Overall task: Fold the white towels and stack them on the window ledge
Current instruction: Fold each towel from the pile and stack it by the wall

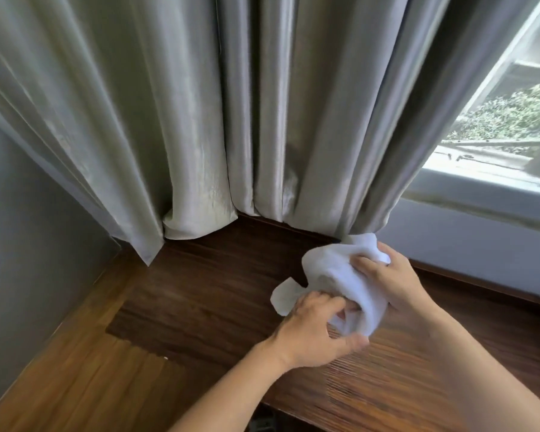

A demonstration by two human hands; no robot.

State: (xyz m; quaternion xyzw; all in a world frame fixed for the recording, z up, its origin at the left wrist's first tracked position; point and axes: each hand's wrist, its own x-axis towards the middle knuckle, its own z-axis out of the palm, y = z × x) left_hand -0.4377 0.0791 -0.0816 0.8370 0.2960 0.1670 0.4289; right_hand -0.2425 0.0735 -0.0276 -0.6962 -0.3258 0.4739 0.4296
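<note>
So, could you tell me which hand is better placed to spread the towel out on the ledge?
Probably left: it holds the towel beside its loose corner, facing bare ledge.

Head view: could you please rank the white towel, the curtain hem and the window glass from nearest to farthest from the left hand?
1. White towel, held in the left hand.
2. Curtain hem, behind, on the ledge.
3. Window glass, upper right.

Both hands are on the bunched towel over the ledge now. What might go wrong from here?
1. The white towel is crumpled between the left hand and right hand, so a fold started now would likely trap wrinkles.
2. Its far end touches the curtain hem; shaking it open may snag that fabric.
3. A loose corner hangs toward the wooden ledge and could tuck under unevenly.
</note>
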